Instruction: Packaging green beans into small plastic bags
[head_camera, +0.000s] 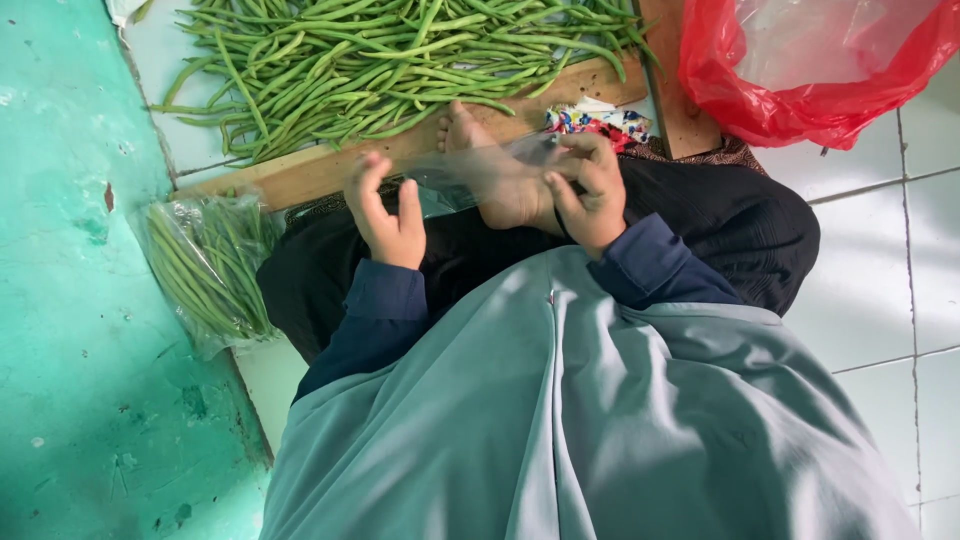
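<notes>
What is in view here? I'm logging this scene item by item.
green beans: large loose pile, green, top on the tiled floor
wooden board: one, brown, in front of the pile
bagged beans: one clear bag, green, left by the teal wall
red plastic bag: one, top right
patterned cloth: one, multicoloured, by the board
clear plastic bag: one, transparent, held between both hands
bare foot: one, behind the bag
left hand: pinching the bag
right hand: pinching the bag
</notes>
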